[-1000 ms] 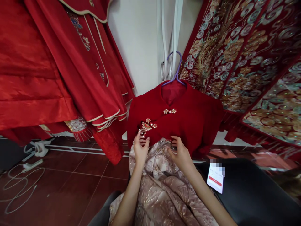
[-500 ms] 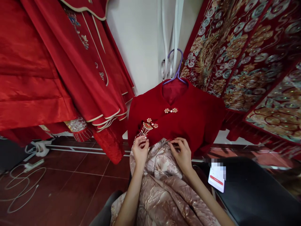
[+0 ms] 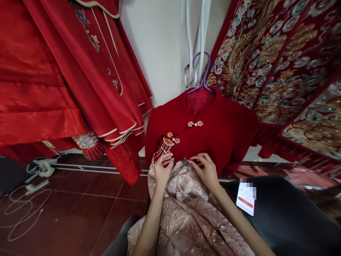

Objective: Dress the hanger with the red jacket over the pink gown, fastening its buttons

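In the head view, a red jacket [image 3: 215,131] is hung on a purple hanger [image 3: 201,76] from a white rack [image 3: 195,35] against the wall. It is hung there, it seems, so that its front is turned flat to the person. Its collar points up and its hem down, so the collar-to-hem axis runs nearly upright, with the sleeves spread to either side. A pearl frog button [image 3: 195,123] is fastened below the collar. A fan-shaped tassel ornament [image 3: 167,143] is pinned lower on the closure, its beaded strands slanting down toward the hem.

Both hands are held at that hem. The right hand [image 3: 206,170] is closed in a fingertip pinch on the jacket's lower edge. The left hand [image 3: 162,170] is curled just under the tassel ends, but whether cloth or beads are gripped cannot be told. The edge is probably held at two points to keep it level over the skirt's waist.

A champagne brocade skirt [image 3: 186,213] is spread from the hem down toward the person, its length running away from the jacket. A white tag [image 3: 246,201] lies on a black seat [image 3: 293,220] to the right. Red satin garments [image 3: 66,78] hang at the left and an embroidered robe [image 3: 279,53] at the right, while a white cable [image 3: 21,206] lies on the tiled floor [image 3: 87,199].
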The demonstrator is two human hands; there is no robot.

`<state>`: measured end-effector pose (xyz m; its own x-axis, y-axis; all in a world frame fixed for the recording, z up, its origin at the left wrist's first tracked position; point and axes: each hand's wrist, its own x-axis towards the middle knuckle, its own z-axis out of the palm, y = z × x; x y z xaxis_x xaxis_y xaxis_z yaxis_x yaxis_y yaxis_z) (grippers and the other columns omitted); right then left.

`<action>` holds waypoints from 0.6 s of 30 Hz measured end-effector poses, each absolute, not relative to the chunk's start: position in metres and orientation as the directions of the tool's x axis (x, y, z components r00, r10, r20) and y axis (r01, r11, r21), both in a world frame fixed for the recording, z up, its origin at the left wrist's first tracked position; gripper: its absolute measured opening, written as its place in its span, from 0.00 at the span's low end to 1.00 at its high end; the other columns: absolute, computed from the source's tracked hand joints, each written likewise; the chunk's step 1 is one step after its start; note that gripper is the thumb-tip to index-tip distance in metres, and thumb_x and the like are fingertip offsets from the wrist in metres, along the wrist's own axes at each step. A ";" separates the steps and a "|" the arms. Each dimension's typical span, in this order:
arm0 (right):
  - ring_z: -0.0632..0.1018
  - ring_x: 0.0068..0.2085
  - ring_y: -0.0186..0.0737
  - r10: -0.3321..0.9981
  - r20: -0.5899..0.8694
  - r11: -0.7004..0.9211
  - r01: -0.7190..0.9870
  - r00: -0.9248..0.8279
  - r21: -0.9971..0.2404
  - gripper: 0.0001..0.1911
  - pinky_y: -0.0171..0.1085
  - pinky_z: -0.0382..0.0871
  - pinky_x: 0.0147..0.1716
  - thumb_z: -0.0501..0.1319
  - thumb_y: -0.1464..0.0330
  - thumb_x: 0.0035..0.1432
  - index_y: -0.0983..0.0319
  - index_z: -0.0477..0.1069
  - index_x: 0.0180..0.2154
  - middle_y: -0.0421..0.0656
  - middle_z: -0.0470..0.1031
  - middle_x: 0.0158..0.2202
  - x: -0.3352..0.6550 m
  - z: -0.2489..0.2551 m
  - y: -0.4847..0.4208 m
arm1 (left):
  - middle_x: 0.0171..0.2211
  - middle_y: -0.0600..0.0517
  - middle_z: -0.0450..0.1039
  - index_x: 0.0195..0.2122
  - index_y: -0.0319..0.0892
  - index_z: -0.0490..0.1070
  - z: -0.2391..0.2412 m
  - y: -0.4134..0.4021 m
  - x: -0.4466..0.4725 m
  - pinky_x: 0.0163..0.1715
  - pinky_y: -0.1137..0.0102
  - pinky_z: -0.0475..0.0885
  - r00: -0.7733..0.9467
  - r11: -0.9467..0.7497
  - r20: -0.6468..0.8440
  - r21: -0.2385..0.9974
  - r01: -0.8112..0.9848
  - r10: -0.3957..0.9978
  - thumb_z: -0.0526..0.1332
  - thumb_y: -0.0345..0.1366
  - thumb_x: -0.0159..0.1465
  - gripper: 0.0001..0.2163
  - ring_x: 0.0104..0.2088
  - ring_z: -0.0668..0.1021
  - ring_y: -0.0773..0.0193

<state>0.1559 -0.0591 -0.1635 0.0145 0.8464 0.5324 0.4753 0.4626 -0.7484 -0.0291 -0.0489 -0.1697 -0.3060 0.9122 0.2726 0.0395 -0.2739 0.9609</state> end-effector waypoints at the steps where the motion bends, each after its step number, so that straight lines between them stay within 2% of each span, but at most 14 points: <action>1: 0.76 0.35 0.38 0.852 0.523 0.483 0.445 -0.038 -0.754 0.13 0.36 0.75 0.33 0.60 0.58 0.60 0.60 0.76 0.38 0.46 0.73 0.40 0.153 -0.158 -0.060 | 0.41 0.43 0.79 0.39 0.37 0.76 -0.170 -0.048 -0.029 0.43 0.65 0.76 -0.315 -0.271 0.265 0.962 0.023 0.912 0.66 0.35 0.54 0.12 0.40 0.81 0.61; 4: 0.78 0.37 0.39 0.850 0.502 0.524 0.359 -0.161 -0.773 0.12 0.36 0.75 0.34 0.60 0.59 0.60 0.59 0.75 0.38 0.44 0.76 0.37 0.140 -0.141 -0.058 | 0.39 0.44 0.80 0.38 0.37 0.76 -0.171 -0.046 -0.029 0.43 0.65 0.76 -0.339 -0.252 0.227 0.967 -0.032 0.913 0.66 0.33 0.52 0.12 0.39 0.81 0.61; 11: 0.79 0.36 0.37 0.844 0.496 0.536 0.349 -0.204 -0.769 0.09 0.35 0.74 0.37 0.57 0.66 0.62 0.60 0.75 0.37 0.43 0.78 0.37 0.111 -0.132 -0.029 | 0.39 0.44 0.80 0.38 0.37 0.76 -0.169 -0.040 -0.032 0.46 0.63 0.75 -0.364 -0.262 0.207 0.959 -0.108 0.908 0.65 0.32 0.51 0.12 0.40 0.81 0.60; 15: 0.79 0.36 0.36 0.850 0.486 0.526 0.355 -0.202 -0.773 0.07 0.34 0.75 0.36 0.58 0.67 0.61 0.61 0.74 0.39 0.43 0.77 0.37 0.110 -0.137 -0.026 | 0.39 0.45 0.78 0.38 0.37 0.74 -0.170 -0.038 -0.032 0.45 0.64 0.76 -0.366 -0.273 0.237 0.961 -0.048 0.900 0.63 0.29 0.51 0.12 0.40 0.80 0.61; 18: 0.78 0.35 0.35 0.853 0.479 0.521 0.372 -0.206 -0.768 0.07 0.33 0.75 0.34 0.61 0.68 0.59 0.62 0.73 0.40 0.43 0.76 0.38 0.113 -0.141 -0.031 | 0.40 0.46 0.77 0.40 0.38 0.73 -0.170 -0.039 -0.031 0.44 0.65 0.76 -0.346 -0.316 0.328 0.944 0.093 0.879 0.63 0.28 0.52 0.13 0.40 0.80 0.63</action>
<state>0.1129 -0.0308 -0.1406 -0.2063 0.8534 0.4786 0.3724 0.5208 -0.7682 -0.0314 -0.0394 -0.1699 -0.3459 0.8791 0.3278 0.0928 -0.3156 0.9443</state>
